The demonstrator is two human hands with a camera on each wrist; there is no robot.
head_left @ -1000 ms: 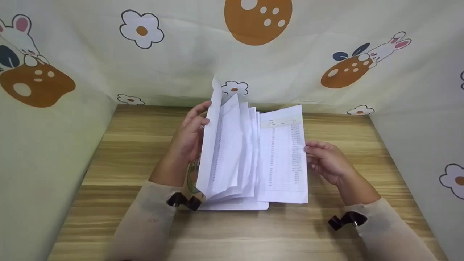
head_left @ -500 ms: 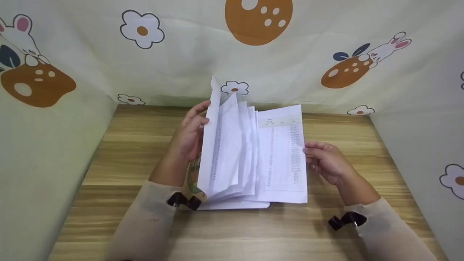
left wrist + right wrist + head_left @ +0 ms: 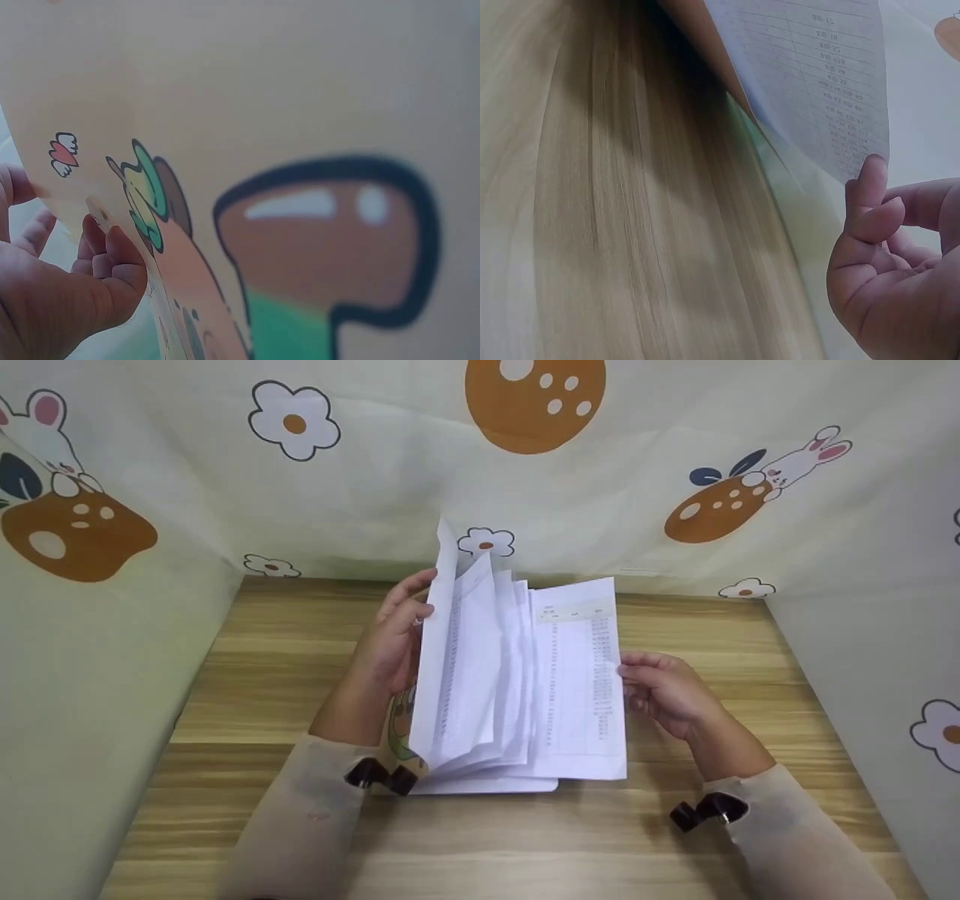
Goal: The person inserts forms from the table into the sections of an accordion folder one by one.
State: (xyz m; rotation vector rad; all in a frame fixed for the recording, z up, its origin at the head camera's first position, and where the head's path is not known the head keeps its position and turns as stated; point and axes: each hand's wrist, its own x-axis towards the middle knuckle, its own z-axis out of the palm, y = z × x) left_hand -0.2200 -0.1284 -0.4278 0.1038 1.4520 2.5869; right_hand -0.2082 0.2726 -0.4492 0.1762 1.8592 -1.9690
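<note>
A cartoon-printed folder stands partly spread on the table, its white inside showing in the head view. My left hand grips the raised cover by its left edge. Brown and green drawings on the outer cover fill the left wrist view. Several loose white papers fan out inside the folder. On the right, my right hand pinches the edge of a printed sheet between thumb and fingers. Faint rows of print run down this sheet in the right wrist view.
The wood-grain table lies under everything. A pale cloth backdrop with flowers, rabbits and orange shapes rises behind and at both sides. Dark clip-like mounts sit on both sleeves.
My right hand has moved slightly left, carrying the edge of the printed sheet towards the folder. The left hand and the folder cover have stayed almost still.
</note>
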